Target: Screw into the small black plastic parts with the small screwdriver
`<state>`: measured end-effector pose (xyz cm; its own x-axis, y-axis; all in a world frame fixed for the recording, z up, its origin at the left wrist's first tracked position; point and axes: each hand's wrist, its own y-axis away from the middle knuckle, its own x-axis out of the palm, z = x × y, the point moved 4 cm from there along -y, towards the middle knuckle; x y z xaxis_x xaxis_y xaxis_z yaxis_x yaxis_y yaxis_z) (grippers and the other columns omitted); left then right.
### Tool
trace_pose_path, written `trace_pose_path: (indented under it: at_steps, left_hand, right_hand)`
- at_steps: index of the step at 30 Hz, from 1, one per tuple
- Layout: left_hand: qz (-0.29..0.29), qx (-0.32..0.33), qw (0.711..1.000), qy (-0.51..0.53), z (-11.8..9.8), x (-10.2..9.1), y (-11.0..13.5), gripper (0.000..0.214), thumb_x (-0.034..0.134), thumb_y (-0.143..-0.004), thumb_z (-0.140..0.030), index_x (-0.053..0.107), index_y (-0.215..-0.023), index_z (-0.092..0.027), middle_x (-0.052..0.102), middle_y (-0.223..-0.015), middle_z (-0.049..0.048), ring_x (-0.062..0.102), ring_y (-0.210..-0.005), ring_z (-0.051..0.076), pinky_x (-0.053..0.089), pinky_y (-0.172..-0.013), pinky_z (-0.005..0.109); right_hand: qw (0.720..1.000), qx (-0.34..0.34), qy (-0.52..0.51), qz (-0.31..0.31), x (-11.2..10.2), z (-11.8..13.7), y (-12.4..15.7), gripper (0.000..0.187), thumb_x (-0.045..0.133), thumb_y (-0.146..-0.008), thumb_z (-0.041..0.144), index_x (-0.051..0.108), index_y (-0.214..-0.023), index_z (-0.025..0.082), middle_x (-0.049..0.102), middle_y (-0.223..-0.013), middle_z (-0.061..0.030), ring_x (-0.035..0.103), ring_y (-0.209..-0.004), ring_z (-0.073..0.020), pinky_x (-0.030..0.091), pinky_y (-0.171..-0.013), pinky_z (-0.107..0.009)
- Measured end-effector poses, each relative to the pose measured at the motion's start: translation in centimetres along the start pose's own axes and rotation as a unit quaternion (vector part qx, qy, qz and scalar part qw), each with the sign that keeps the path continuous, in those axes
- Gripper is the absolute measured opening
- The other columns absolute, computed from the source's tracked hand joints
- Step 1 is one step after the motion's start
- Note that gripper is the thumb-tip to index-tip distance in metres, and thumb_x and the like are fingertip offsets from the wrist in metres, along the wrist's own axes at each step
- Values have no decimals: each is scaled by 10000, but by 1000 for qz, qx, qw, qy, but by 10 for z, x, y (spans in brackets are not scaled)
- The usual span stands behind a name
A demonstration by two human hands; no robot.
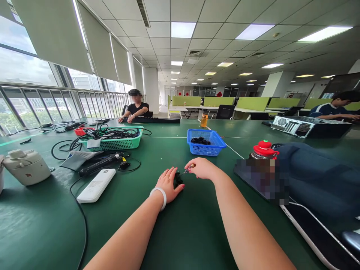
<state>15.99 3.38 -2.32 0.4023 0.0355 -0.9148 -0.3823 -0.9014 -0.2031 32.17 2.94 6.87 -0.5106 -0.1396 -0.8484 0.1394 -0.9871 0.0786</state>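
A person's two bare hands work near the middle of the frame, above a wide green surface [194, 236]. The left hand [166, 184], with a white band at its wrist, closes around a small black part [178, 180] lying on the surface just below the centre; the fingers reach along its far side and the thumb along its near side. The right hand [203, 167] pinches a thin tool [192, 165] between thumb and fingertips, its metal shaft slanting down to the left towards the part. Whether the tip touches the part is too small to tell.

Just above the hands, right of centre, stands a blue basket [206, 150] holding small black pieces [200, 141]. At left of centre, a green basket [126, 143] overflows with black cables [119, 133]; a white rectangular device [97, 185] lies below it, and a white bottle [26, 167] is at the left edge. An orange bottle [204, 120] stands beyond the blue basket. On the right are a red-lidded jar [264, 149], partly blurred, dark blue fabric [317, 180] and, at lower right, a flat device with a dark screen [320, 232]. Another person in black [137, 108] sits at the far side, upper left of centre; a second seated person [329, 110] is at the right edge, behind an open computer case [298, 126].
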Motion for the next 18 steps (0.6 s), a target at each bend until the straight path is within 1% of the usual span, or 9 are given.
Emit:
trace_pose_path:
  at_steps: [2,4,5,7,10,12,15,17,18]
  left_hand:
    - [17,16,1000,-1,-2,1,-1,757,480,-842,-547,264,-1472,-188,284,-1540,99,229,-1411,305,212,-1143,462]
    - [38,32,999,-11,-5,2,-1,719,480,-847,-541,293,-1464,-221,305,-1532,85,257,-1398,311,221,-1135,486]
    - [46,39,998,-19,-5,3,-2,687,476,-851,-537,326,-1450,-236,320,-1526,78,270,-1392,314,222,-1132,499]
    - [51,48,997,-33,-7,3,-2,609,462,-862,-523,405,-1405,-252,356,-1507,71,300,-1377,311,231,-1125,512]
    - [45,63,996,-38,-10,2,-1,510,473,-865,-452,495,-1336,-256,421,-1459,70,367,-1336,284,272,-1112,487]
    - [41,68,996,-34,-11,0,0,459,489,-856,-383,540,-1294,-258,460,-1420,68,413,-1299,271,298,-1102,465]
    - [36,68,997,-33,-10,-1,0,408,477,-850,-305,587,-1240,-257,492,-1379,69,466,-1246,258,330,-1084,440]
    - [32,58,997,-35,-7,-1,-1,399,461,-854,-283,594,-1230,-256,506,-1359,73,484,-1226,255,342,-1074,433]
    - [30,47,998,-37,-5,-1,-2,400,459,-855,-278,591,-1232,-258,509,-1354,74,489,-1221,256,343,-1071,435]
  right_hand:
    - [999,-10,-16,47,-5,5,9,215,580,-820,171,733,-948,252,726,-869,2,591,-541,-102,430,-530,-207]
    - [997,-17,-32,71,-12,11,21,212,591,-801,166,730,-942,240,724,-864,-2,556,-506,-93,402,-489,-206]
    - [997,-20,-34,64,-17,14,26,210,592,-795,162,728,-937,235,723,-869,-5,558,-521,-97,396,-487,-206]
    - [999,-25,-32,33,-25,20,36,206,589,-787,161,728,-918,238,722,-894,-8,585,-594,-116,396,-500,-209]
    - [999,-38,-18,-15,-33,29,48,194,588,-785,172,731,-891,250,716,-906,-9,611,-689,-142,403,-529,-215]
    - [998,-51,-11,-32,-35,34,56,184,588,-790,183,731,-884,252,709,-872,-9,603,-679,-142,402,-542,-219]
    - [996,-79,-11,-34,-40,43,71,161,583,-818,246,725,-891,247,680,-777,-8,558,-607,-130,379,-520,-224]
    - [993,-113,-28,-14,-48,52,88,173,572,-842,312,718,-892,235,647,-709,-2,520,-566,-121,357,-491,-219]
    - [989,-140,-41,3,-53,57,99,195,564,-854,348,715,-883,227,628,-680,1,501,-549,-116,348,-480,-216]
